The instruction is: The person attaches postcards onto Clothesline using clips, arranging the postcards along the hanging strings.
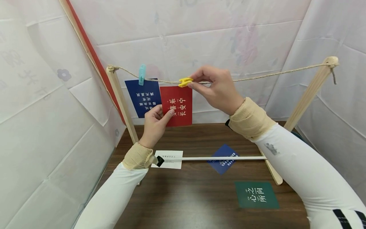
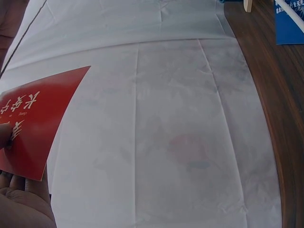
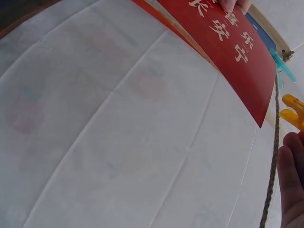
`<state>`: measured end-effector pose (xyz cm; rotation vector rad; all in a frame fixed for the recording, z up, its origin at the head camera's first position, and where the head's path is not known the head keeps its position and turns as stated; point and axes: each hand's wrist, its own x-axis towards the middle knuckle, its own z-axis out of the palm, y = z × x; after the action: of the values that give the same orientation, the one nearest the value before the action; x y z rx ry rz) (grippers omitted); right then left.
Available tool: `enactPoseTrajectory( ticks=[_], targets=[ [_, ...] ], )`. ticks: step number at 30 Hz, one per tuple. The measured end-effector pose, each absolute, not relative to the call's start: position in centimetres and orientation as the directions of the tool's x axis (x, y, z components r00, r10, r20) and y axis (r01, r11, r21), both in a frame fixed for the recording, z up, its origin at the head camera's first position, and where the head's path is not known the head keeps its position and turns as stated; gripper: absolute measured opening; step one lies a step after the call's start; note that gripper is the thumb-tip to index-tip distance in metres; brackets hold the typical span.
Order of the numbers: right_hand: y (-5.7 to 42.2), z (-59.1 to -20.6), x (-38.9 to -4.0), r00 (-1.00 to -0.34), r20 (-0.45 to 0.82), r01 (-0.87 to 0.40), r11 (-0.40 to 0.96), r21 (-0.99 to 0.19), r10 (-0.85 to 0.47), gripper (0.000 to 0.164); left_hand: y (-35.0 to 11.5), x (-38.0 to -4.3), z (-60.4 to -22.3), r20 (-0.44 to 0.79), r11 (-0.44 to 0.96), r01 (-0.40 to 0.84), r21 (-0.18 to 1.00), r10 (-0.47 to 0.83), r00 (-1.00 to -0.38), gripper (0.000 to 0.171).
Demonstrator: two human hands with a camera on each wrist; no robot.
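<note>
My left hand (image 1: 155, 122) pinches a red card (image 1: 183, 108) by its lower left part, thumb over the white lettering. The card hangs upright just below the twine (image 1: 251, 79), its top edge close to it. My right hand (image 1: 218, 87) pinches a yellow clothespin (image 1: 185, 82) at the twine, above the card's right top corner. In the right wrist view the yellow clothespin (image 3: 292, 113) has its jaws spread beside the twine, apart from the red card (image 3: 232, 61). Left of it, a light blue clothespin (image 1: 142, 74) holds a dark blue card (image 1: 143, 95) on the twine.
Wooden posts (image 1: 121, 101) (image 1: 310, 92) carry the twine, and a white rod (image 1: 194, 158) runs low between them. On the dark wooden table (image 1: 183, 197) lie a white card (image 1: 174, 163), a blue card (image 1: 221, 167) and a green card (image 1: 257, 203). White cloth (image 1: 200, 41) hangs behind.
</note>
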<state>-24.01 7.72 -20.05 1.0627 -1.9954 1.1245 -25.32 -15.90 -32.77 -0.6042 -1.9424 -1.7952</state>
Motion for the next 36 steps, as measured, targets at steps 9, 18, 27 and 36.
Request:
enactPoseTrajectory(
  ticks=[9,18,27,36],
  targets=[
    [7.0,-19.5,-24.5,-0.499,0.794,-0.859,0.321,-0.399,-0.348,0.008,-15.7,-25.3,-32.7,0.577,0.072,0.578,0.813,0.034,-0.816,0.021],
    [6.3,-18.9,-24.8,-0.571,0.728,-0.815,0.366,-0.449,-0.38,0.005,-15.7,-25.2,-32.6,0.572,0.051,0.573,0.818,0.033,-0.82,0.02],
    [5.8,-18.4,-25.2,-0.625,0.671,-0.775,0.418,-0.473,-0.399,0.002,-15.7,-25.3,-32.5,0.568,0.069,0.569,0.819,0.041,-0.822,0.022],
    [5.6,-18.1,-25.5,-0.657,0.621,-0.749,0.46,-0.477,-0.428,0.011,-15.7,-25.3,-32.5,0.565,0.081,0.567,0.82,0.046,-0.824,0.022]
  ],
)
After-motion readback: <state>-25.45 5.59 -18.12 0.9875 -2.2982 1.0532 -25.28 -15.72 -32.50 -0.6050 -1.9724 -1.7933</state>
